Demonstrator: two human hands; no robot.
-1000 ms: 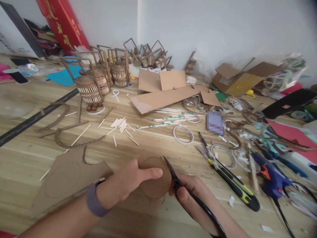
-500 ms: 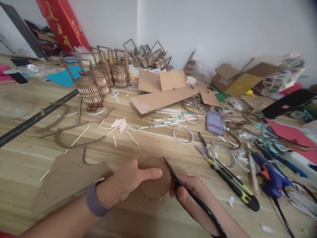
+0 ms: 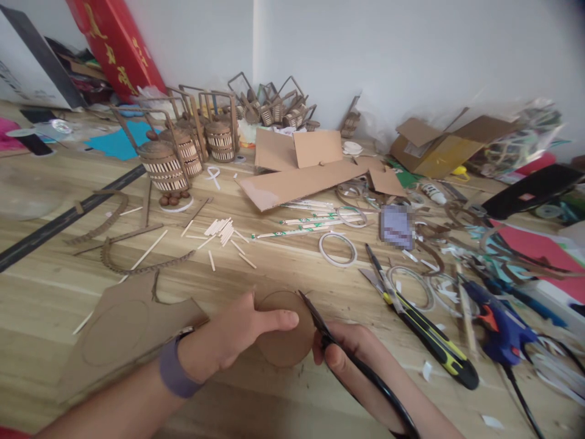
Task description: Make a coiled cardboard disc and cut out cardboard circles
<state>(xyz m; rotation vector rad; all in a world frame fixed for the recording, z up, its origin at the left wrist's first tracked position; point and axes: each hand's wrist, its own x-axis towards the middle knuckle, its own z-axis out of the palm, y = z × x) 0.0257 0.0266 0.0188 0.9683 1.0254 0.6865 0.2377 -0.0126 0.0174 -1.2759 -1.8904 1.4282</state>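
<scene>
My left hand [image 3: 242, 329] grips a round cardboard disc [image 3: 286, 347], its thumb flat across the top and the other fingers hidden underneath. A drawn curve runs near the disc's upper edge. In my right hand [image 3: 351, 353] is a pair of black-handled scissors [image 3: 324, 332], with the blades along the disc's right edge and their tip near its top right. The blades look closed or nearly so. Left of my wrist lies a cardboard sheet [image 3: 119, 329] with a circle drawn on it.
A yellow-black utility knife [image 3: 425, 335] and a blue glue gun [image 3: 498, 323] lie at the right. Short sticks [image 3: 222, 230] and a tape roll [image 3: 338, 250] are ahead. Small woven-looking baskets [image 3: 164, 164] stand at the back left, and cardboard pieces [image 3: 297, 183] lie mid-table.
Almost nothing differs. The scissors' tip and the disc have shifted very slightly to the left; both hands keep their hold.
</scene>
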